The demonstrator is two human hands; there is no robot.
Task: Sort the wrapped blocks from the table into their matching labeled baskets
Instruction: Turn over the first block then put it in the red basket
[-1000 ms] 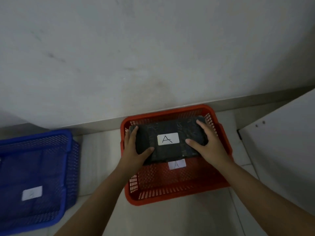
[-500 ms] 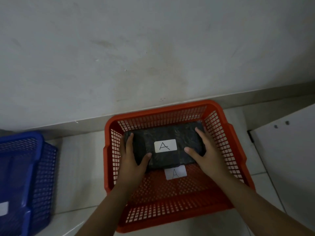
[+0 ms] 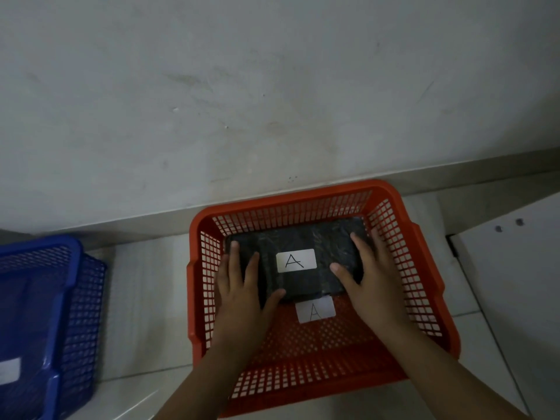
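Note:
A dark wrapped block [image 3: 306,241] with a white "A" label lies inside the red basket [image 3: 424,286], toward its far wall. A second white "A" label [image 3: 315,311] sits on the basket floor just in front of the block. My left hand [image 3: 242,286] grips the block's left end, thumb on its near edge. My right hand [image 3: 369,277] holds the right end, fingers along the side and thumb on top. Both forearms reach in over the basket's near rim.
A blue basket [image 3: 72,268] with a white label stands on the tiled floor at the left, partly cut off. A grey wall rises right behind the baskets. A white panel [image 3: 521,286] with two screw holes stands at the right.
The view has moved closer and to the right, so the red basket looks bigger and the blue one slides off left. The block has sunk lower into the red basket, both hands still on it.

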